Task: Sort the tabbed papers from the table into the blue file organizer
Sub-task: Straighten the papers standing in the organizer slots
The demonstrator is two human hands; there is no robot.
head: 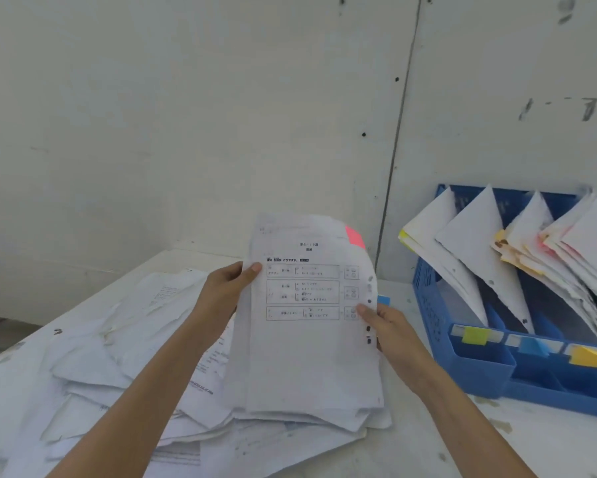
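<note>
I hold a printed sheet upright over the table, a pink tab at its top right corner. My left hand grips its left edge and my right hand grips its punched right edge. A blue tab of another sheet peeks out behind my right hand. A loose pile of papers lies below and to the left. The blue file organizer stands at the right, with sorted papers leaning in its slots and yellow, blue and orange labels on its front.
A white table carries everything, pushed against a grey-white panelled wall. The table's left edge runs diagonally at the lower left, with dark floor beyond it. Tape scraps lie on the table near the organizer.
</note>
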